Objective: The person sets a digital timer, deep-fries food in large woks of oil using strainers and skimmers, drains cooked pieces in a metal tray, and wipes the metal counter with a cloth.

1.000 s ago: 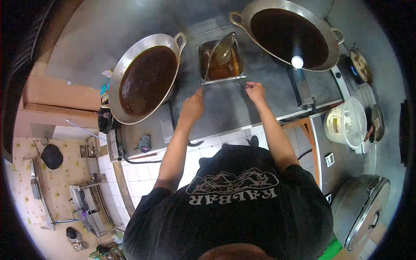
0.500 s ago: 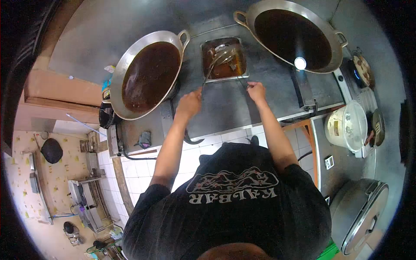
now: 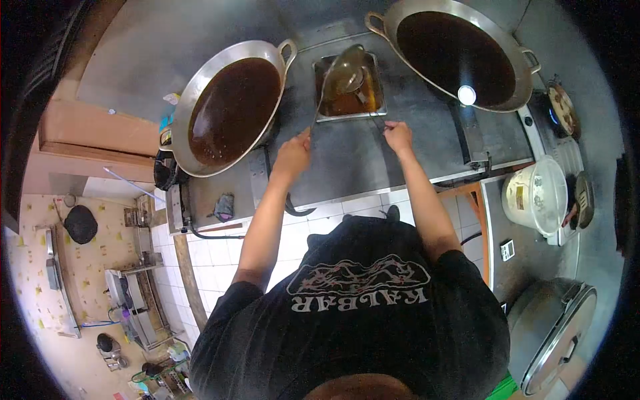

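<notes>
Ladle (image 3: 342, 70) hung over tray (image 3: 350, 117) at twelve o'clock.
Left hand (image 3: 293, 157) gripped it; right hand (image 3: 399, 137) held a thin handle (image 3: 378, 121).

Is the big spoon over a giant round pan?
No, the big spoon is over the rectangular tray, between the left pan and right pan.

You've got 2 hands (image 3: 292, 158), 2 lg. woks (image 3: 183, 110) w/ 4 loop handles (image 3: 294, 52) total, 1 rect. tray (image 3: 351, 117) & 1 lg. skimmer (image 3: 340, 70). You've also 1 lg. lidded pot (image 3: 541, 320) & 1 lit burner (image 3: 553, 115).
</notes>
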{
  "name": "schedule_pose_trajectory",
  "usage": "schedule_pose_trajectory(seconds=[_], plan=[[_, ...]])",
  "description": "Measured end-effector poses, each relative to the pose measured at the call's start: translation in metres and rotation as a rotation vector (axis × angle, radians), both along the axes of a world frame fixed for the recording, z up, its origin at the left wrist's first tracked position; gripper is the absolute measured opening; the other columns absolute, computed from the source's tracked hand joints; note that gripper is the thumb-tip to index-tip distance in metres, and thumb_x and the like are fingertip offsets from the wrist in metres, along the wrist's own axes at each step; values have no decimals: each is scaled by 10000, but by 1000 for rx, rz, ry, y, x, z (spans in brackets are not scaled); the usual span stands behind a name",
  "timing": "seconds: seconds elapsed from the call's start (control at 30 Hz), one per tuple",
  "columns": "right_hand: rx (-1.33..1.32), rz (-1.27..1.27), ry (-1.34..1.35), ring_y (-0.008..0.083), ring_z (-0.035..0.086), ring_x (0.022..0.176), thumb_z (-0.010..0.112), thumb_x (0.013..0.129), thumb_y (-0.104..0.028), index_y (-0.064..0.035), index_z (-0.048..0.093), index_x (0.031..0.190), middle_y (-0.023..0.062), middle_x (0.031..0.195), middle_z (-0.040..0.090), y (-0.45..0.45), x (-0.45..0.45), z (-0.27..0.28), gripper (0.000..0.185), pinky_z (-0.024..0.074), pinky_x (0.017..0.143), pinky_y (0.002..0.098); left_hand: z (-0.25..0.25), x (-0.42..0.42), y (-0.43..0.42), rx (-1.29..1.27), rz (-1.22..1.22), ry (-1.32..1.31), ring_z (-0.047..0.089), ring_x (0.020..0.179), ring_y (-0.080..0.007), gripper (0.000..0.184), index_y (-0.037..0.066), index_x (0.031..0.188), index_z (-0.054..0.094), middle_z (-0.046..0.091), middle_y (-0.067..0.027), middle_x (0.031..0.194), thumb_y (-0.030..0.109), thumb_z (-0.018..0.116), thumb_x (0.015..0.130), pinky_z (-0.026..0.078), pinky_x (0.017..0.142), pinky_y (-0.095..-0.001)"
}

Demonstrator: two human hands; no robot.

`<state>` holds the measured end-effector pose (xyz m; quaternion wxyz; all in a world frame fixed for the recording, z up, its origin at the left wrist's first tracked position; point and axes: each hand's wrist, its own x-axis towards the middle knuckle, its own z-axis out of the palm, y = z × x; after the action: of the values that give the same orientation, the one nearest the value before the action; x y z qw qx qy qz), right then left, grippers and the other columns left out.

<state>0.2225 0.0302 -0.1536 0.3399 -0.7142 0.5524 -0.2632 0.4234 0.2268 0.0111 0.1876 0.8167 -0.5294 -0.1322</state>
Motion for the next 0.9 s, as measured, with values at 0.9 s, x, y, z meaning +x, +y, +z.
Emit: schedule_pose_trajectory(seconds=[0.9], plan=[[-9,33,-40,341,601,914,563,762,-172,-111,693,954,172,962,637,5,0,3,240,466,841,393,-21,5,-2,101,-40,-51,581,893,-409,355,119,1184,544,601,-234,978,226,386,885,451,819,-497]])
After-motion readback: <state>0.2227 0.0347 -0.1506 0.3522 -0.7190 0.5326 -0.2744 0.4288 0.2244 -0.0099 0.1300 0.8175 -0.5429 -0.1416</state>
